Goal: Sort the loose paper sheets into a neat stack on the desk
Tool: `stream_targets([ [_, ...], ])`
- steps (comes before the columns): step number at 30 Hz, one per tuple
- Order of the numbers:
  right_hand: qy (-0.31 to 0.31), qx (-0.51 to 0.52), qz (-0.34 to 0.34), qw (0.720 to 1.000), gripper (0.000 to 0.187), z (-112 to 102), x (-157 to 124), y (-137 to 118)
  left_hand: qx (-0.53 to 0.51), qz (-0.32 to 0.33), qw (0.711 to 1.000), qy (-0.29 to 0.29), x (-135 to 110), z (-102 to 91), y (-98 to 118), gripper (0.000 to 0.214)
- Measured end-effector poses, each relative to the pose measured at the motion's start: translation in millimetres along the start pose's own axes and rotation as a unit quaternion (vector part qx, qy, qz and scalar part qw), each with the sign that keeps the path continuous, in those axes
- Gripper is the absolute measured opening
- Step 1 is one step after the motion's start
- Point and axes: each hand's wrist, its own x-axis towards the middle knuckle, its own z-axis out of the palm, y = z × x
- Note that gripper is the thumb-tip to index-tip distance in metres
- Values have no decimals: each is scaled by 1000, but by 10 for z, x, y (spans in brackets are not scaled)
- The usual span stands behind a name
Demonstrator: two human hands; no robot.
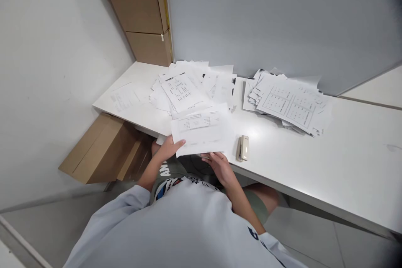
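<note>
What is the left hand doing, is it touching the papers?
Touching. The head view shows the left hand holding the papers at their left edge, with the thumb lying flat on the top sheet.

stapler (243, 148) right of held sheets (202, 134); left pile (185, 88) behind them | right pile (292, 102) behind stapler (all on desk (345, 167))

Tabletop (345, 167): plain white, glossy.
Front sheet (202, 134): white, with black printed lines and a small table.
Middle paper heap (182, 90): white, with black text in columns.
Right paper heap (292, 102): white; the top sheet carries black-ruled grids.
Stapler (243, 148): beige, with a darker side.
Cardboard boxes (138, 8): plain brown.
Partition (282, 16): uniform pale blue-grey.
Wall (47, 50): white.
Sleeve (119, 213): pale grey-blue.
Shorts (254, 201): olive green.
</note>
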Motion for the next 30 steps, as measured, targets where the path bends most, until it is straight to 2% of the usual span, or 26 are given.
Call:
stream_targets([
  [3, 35, -17, -73, 997, 30, -15, 106, -112, 19, 19, 999, 42, 164, -107, 13, 42],
  [5, 107, -87, -124, 983, 40, -53, 188, -170, 27, 39, 996, 72, 309, -170, -11, 39],
  [7, 202, -187, -171, 946, 59, -102, 268, -215, 25, 59, 994, 85, 465, -208, -38, 36],
  [9, 256, -279, -215, 900, 73, -146, 339, -254, 26, 83, 994, 61, 604, -219, -52, 34],
  [10, 253, -315, -231, 885, 74, -161, 369, -272, 30, 99, 994, 38, 661, -216, -54, 34],
  [12, 202, -363, -253, 874, 65, -171, 415, -305, 35, 136, 990, 0, 743, -195, -60, 37],
  [15, 136, -364, -255, 886, 44, -118, 447, -348, 47, 164, 985, -5, 801, -152, -91, 45],
  [18, 120, -325, -253, 904, 31, 0, 435, -366, 60, 175, 983, 15, 791, -118, -140, 46],
  [21, 104, -289, -269, 913, 25, 122, 401, -347, 67, 205, 974, 62, 724, -98, -184, 52],
  [25, 113, -272, -252, 922, 25, 203, 370, -276, 78, 226, 963, 122, 618, -67, -259, 62],
  [30, 155, -262, -193, 933, 37, 159, 328, -225, 49, 182, 973, 135, 553, 14, -329, 50],
])
